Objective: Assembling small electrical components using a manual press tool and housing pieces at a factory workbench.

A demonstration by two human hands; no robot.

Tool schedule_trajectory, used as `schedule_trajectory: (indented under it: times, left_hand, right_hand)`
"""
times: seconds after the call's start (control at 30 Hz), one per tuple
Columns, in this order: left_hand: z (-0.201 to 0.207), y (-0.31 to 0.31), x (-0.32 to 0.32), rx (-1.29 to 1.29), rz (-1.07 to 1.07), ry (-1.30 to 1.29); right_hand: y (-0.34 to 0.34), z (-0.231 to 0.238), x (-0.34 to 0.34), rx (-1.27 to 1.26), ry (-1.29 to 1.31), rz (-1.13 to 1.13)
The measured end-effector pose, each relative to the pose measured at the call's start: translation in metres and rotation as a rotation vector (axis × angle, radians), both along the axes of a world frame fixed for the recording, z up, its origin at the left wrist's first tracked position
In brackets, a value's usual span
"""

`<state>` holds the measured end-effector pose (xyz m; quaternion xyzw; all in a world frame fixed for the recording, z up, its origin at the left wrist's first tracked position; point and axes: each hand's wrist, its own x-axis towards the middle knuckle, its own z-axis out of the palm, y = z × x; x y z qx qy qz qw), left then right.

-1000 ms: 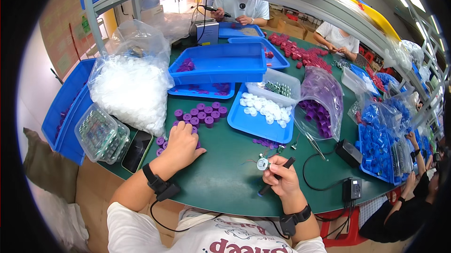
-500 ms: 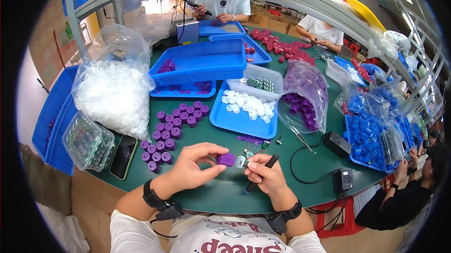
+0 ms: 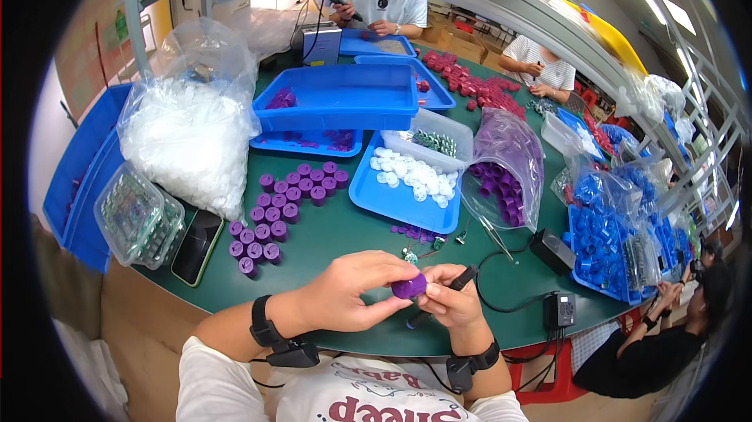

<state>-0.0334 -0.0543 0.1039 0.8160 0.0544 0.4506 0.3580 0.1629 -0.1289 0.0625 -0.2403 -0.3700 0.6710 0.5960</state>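
Your left hand: grip pinching purple cap above tabletop, close to front edge. Your right hand: touching same cap, grip holding black pen. Purple cylinders grouped toward left edge.

The held cap is purple, the tabletop green.
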Motion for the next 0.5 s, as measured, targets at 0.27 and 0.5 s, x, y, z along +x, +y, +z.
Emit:
schedule_trajectory:
  times: [0.27, 0.5]
  left_hand:
    - [0.009, -0.015, 0.013, 0.187, -0.020, -0.073]
    - [0.010, -0.025, 0.017, 0.116, 0.043, 0.017]
  right_hand:
    - [0.002, -0.004, 0.007, 0.166, 0.172, 0.163]
    - [-0.004, -0.014, 0.012, 0.098, 0.234, 0.187]
